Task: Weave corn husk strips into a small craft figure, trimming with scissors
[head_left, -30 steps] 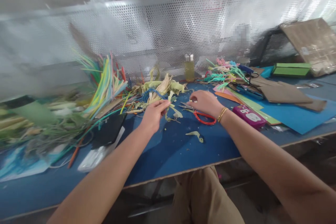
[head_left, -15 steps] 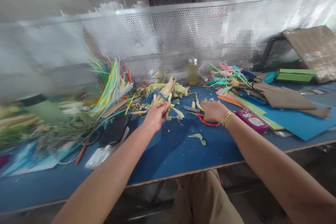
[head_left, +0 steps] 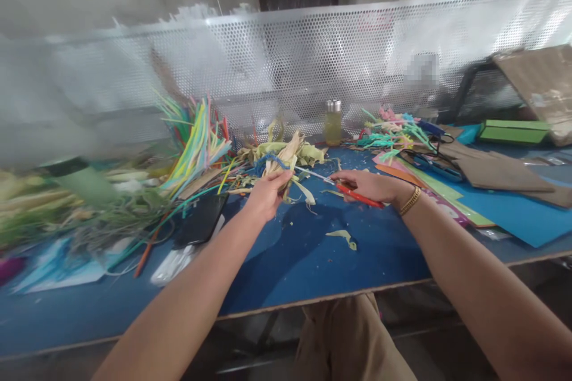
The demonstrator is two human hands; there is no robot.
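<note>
A bundle of dry corn husks, pale yellow-green with ragged strips, is pinched in my left hand. Blue yarn runs around the bundle just above my fingers. My right hand is closed on the red handles of a pair of scissors. The blades point left, and their tips reach the husks beside my left hand; whether they touch a strip I cannot tell. A curled husk scrap lies on the blue table below my hands.
Left are coloured pipe cleaners, a black phone and a green cylinder. Behind my hands stands a jar of yellowish liquid before a perforated metal panel. Coloured paper and cardboard lie right.
My right hand has lifted the scissors off the tabletop, turning the blades toward the husk bundle. My left hand still grips the bundle. The view has shifted slightly.
</note>
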